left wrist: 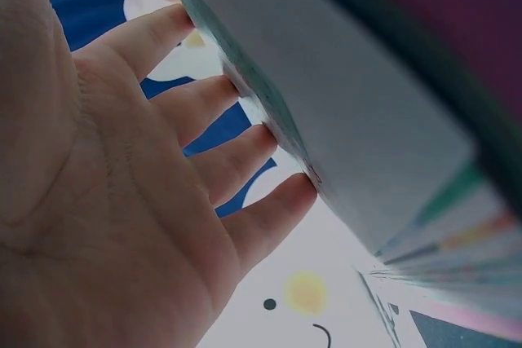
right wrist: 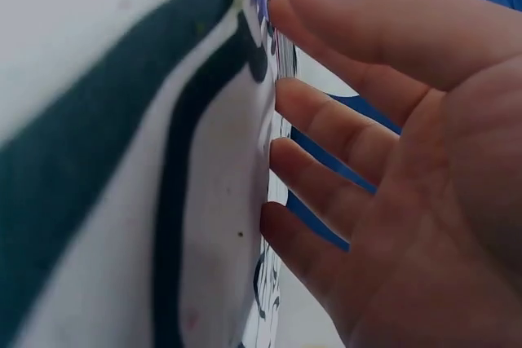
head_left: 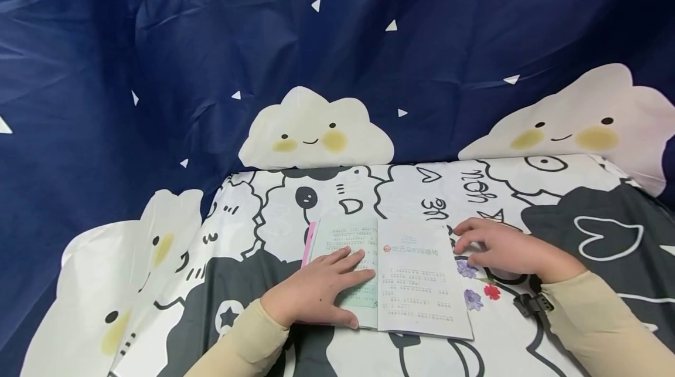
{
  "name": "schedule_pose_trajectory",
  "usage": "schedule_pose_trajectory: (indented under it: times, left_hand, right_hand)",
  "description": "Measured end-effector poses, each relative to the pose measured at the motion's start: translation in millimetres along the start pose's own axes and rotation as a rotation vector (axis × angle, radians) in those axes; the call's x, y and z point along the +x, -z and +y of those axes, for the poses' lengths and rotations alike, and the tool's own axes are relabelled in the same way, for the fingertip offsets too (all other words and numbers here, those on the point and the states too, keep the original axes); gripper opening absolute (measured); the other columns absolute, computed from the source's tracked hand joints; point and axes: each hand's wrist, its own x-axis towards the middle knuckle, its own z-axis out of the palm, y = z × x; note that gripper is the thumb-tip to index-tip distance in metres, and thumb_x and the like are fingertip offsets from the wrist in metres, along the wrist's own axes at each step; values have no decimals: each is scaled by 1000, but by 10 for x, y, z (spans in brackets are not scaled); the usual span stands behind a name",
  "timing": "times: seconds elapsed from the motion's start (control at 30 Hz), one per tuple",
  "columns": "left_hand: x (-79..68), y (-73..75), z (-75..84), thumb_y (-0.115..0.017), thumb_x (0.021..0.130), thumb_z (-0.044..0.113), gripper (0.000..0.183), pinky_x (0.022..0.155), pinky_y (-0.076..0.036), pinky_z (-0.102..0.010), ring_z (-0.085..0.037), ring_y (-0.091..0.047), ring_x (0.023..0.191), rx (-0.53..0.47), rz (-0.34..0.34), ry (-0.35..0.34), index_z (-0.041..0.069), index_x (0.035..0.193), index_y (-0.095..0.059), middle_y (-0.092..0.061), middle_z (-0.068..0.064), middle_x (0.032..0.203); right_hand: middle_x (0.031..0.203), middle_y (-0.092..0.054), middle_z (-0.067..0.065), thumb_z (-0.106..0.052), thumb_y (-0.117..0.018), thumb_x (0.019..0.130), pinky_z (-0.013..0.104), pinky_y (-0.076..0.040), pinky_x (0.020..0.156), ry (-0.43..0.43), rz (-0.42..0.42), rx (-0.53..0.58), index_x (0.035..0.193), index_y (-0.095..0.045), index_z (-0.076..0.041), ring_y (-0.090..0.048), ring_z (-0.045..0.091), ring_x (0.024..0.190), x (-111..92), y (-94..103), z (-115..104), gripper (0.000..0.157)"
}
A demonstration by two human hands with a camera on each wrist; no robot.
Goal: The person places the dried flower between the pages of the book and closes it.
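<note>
An open book [head_left: 416, 301] with printed text lies on the patterned cloth. My left hand [head_left: 324, 289] rests spread on its left page, and the left wrist view shows those fingertips [left wrist: 269, 136] touching the paper. Beside the book's right edge is my right hand [head_left: 498, 245], its fingers slightly bent and holding nothing. In the right wrist view its fingertips [right wrist: 281, 148] meet the cloth. Two purple flowers [head_left: 473, 299] and a red flower [head_left: 492, 291] lie just below the right hand, close to the book's edge.
A white, black and grey cartoon cloth [head_left: 321, 195] covers the surface. Behind it hangs a dark blue curtain [head_left: 327, 43] with white triangles and smiling clouds. A black strap with a small device [head_left: 532, 304] sits at the right wrist.
</note>
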Motion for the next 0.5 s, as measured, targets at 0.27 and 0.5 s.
schedule_pose_trajectory:
  times: [0.27, 0.5]
  left_hand:
    - [-15, -25, 8, -71, 84, 65, 86, 118, -26, -49, -27, -18, 153, -4, 3, 11, 39, 158, -36, -23, 2, 167]
    - [-6, -21, 1, -71, 84, 65, 86, 118, -26, -49, -27, -17, 153, -2, -3, 10, 38, 158, -36, -23, 2, 167]
  right_hand:
    - [131, -58, 9, -17, -78, 86, 51, -45, 92, -13, -9, 4, 95, -72, -37, -53, 37, 120, 24, -23, -19, 23]
    - [131, -55, 11, -17, -80, 83, 51, -44, 90, -36, -19, 9, 89, -68, -39, -51, 37, 119, 47, -55, -21, 26]
